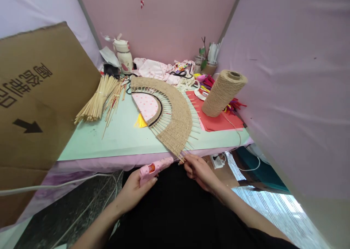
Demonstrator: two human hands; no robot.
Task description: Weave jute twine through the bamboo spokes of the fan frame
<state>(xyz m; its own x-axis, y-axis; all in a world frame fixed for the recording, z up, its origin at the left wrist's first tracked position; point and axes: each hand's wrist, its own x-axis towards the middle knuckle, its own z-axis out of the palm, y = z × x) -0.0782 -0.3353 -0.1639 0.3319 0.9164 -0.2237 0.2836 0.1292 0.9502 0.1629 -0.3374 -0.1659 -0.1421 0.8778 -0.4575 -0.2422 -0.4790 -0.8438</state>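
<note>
My left hand (pixel 132 190) is wrapped round a pink hot glue gun (pixel 151 171), its nozzle pointing right at the near corner of a woven fan-shaped piece (pixel 182 123). The piece has a wide band of tan twine woven over thin sticks, whose ends stick out along the outer edge. A pink dotted half-round (pixel 146 104) with a dark border forms its centre, and a yellow tassel (pixel 140 121) shows beside it. With my right hand (pixel 199 170) I pinch the stick ends at the near corner. The nozzle is close to those fingers; whether it touches the sticks I cannot tell.
A big twine spool (pixel 223 93) stands tilted on red sheets (pixel 216 123) at right. Left lie a bundle of sticks (pixel 95 101) and loose sticks (pixel 112 103). A cardboard box (pixel 46 92) blocks the left side. A bottle (pixel 123 55) stands behind; a white cable (pixel 62 183) hangs at left.
</note>
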